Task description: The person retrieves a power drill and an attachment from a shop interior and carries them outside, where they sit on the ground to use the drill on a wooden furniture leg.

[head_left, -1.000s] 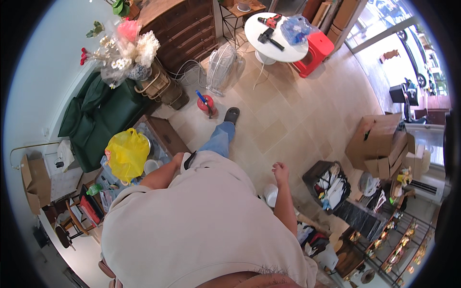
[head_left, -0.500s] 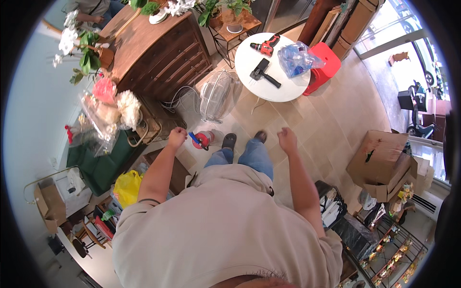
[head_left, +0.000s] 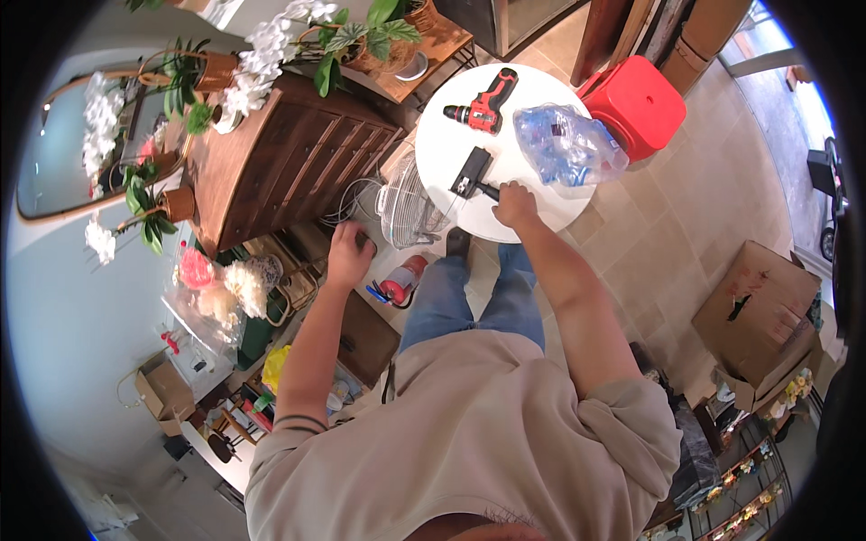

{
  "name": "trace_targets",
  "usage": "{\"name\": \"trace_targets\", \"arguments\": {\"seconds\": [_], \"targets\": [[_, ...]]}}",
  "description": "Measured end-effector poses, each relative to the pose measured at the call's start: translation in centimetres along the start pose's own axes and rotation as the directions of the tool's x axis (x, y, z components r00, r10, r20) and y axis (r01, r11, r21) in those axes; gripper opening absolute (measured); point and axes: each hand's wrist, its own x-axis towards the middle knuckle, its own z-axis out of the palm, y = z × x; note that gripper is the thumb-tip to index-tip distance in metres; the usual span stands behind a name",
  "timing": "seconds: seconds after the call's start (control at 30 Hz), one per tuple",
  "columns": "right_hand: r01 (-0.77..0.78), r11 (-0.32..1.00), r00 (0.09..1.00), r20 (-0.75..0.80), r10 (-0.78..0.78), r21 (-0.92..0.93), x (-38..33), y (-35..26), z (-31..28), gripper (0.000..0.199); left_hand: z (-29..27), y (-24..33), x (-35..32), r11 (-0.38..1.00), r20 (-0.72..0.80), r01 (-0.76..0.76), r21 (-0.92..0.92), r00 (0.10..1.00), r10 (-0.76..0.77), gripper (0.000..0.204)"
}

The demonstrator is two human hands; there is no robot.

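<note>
My right hand [head_left: 517, 205] is closed around the handle of a black T-shaped hand tool [head_left: 472, 172] with a flat rectangular head. The tool lies on the round white table [head_left: 435, 117] near its front edge. Behind it on the tabletop is a red and black cordless drill [head_left: 485, 104]; a clear plastic bag [head_left: 568, 144] of bluish things sits to the right. My left hand [head_left: 350, 256] hangs free, fingers loosely bent with a dark gap inside. It is left of the wire fan [head_left: 406, 207] and above a red fire extinguisher [head_left: 400, 279].
A red stool [head_left: 642, 106] stands against the table's right side. On the left are a wooden chest of drawers [head_left: 298, 162], potted orchids [head_left: 106, 126] and wrapped flowers [head_left: 212, 293]. An open cardboard box [head_left: 758, 311] is at right on the tiled floor.
I have moved closer to the table. My right hand has reached forward and taken hold of the black tool's handle. My left hand has come forward and its fingers have loosened.
</note>
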Motion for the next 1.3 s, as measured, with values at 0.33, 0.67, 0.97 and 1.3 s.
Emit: {"name": "trace_targets", "arguments": {"seconds": [0.33, 0.67, 0.97, 1.3], "targets": [[0.09, 0.867, 0.99, 0.05, -0.132, 0.491, -3.5, 0.6, -0.8, 0.024, 10.4, 11.2, 32.4, 0.886, 0.316, -0.464, 0.02, 0.843, 0.435, 0.044], [-0.247, 0.882, 0.937, -0.133, 0.323, 0.402, -20.0, -1.2, -2.6, 0.031, 18.1, 19.6, 41.6, -0.33, 0.901, -0.896, 0.299, 0.15, 0.407, 0.05], [-0.496, 0.531, 0.532, -0.243, 0.811, 0.687, -32.2, -1.2, 2.6, 0.041, 16.0, 21.0, 38.3, 0.641, 0.88, -0.627, 0.442, 0.442, -0.174, 0.019], [-0.474, 0.338, -0.039, -0.403, 0.914, 0.813, -43.6, 2.4, 3.4, 0.033, -3.3, 17.2, 17.8, 0.467, 0.562, -0.856, -0.22, 0.28, 0.778, 0.042]]}}
